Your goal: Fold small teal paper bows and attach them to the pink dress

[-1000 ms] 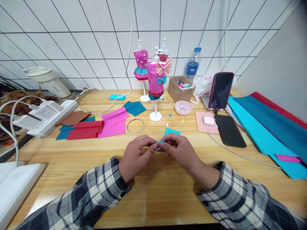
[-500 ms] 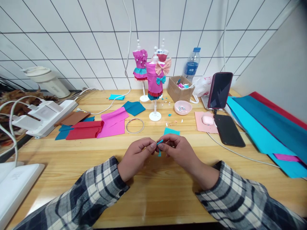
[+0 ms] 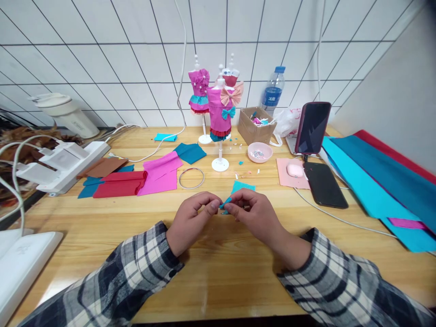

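Observation:
My left hand (image 3: 193,220) and my right hand (image 3: 258,215) meet above the wooden table (image 3: 218,281), fingers pinched together. Between the fingertips sits a small folded piece of teal paper (image 3: 225,203), held by both hands. Just behind my right hand a teal paper scrap (image 3: 243,186) lies flat on the table. Farther back stand three small mannequins; the nearest mannequin (image 3: 220,118) wears a pink paper dress with a teal bow and a peach bow.
Pink, red, teal and brown paper sheets (image 3: 143,177) and a thin ring (image 3: 191,178) lie left of centre. A cardboard box (image 3: 256,127), pink bowl (image 3: 260,152), water bottle (image 3: 273,93), propped phone (image 3: 312,128) and large teal sheets (image 3: 374,181) fill the right. White power strips (image 3: 61,165) sit left.
The hands stay together at the same spot; the fingers have shifted slightly as they work the small teal piece, which now points down-left between the fingertips.

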Demonstrator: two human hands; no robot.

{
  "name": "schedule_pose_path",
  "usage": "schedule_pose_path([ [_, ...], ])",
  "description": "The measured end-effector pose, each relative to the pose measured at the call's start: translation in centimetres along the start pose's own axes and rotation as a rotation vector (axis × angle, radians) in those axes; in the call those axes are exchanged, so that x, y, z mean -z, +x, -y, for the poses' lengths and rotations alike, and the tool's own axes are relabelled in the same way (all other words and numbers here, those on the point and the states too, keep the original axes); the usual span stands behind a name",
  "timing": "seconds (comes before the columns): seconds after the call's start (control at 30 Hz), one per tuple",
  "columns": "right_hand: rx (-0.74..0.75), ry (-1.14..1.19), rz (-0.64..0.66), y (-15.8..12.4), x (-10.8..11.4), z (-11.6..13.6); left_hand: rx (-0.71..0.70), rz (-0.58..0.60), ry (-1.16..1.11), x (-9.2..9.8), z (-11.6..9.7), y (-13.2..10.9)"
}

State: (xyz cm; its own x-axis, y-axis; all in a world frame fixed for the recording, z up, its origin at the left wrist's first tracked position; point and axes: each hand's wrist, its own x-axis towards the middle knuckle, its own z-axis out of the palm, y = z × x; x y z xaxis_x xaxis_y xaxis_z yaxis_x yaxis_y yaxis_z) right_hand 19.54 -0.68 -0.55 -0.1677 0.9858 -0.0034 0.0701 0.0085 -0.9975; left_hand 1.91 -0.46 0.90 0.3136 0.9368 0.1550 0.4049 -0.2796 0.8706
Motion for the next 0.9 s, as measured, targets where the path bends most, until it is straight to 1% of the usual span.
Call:
schedule_pose_path([
  [0.07,0.007,-0.023,0.012,0.0,0.03,0.09,0.003,-0.003,0.002,-0.01,-0.1,0.02],
  [0.2,-0.01,0.011,0.053,-0.02,0.01,0.19,0.05,-0.012,-0.055,0.04,0.0,0.12],
  [0.3,0.007,-0.027,0.034,-0.05,-0.06,0.18,0.056,-0.01,-0.032,0.1,0.09,0.13],
  [0.4,0.027,-0.096,0.004,-0.03,-0.08,0.18,0.005,0.011,0.06,0.16,0.04,0.09],
  [0.57,0.071,-0.195,0.046,0.12,0.04,-0.07,-0.138,0.018,0.219,0.34,0.31,0.15],
  [0.7,0.143,-0.367,0.081,0.08,-0.09,-0.48,-0.243,0.034,0.349,0.5,0.5,0.28],
  [0.77,0.18,-0.432,0.118,-0.06,-0.24,-0.51,-0.254,0.047,0.326,0.56,0.47,0.34],
  [0.8,0.204,-0.453,0.139,-0.12,-0.26,-0.46,-0.239,0.055,0.282,0.58,0.45,0.36],
  [0.87,0.257,-0.478,0.16,-0.07,0.01,-0.3,-0.162,0.086,0.148,0.58,0.48,0.44],
  [0.9,0.271,-0.491,0.146,0.09,0.37,-0.23,-0.099,0.107,0.071,0.56,0.53,0.49],
])
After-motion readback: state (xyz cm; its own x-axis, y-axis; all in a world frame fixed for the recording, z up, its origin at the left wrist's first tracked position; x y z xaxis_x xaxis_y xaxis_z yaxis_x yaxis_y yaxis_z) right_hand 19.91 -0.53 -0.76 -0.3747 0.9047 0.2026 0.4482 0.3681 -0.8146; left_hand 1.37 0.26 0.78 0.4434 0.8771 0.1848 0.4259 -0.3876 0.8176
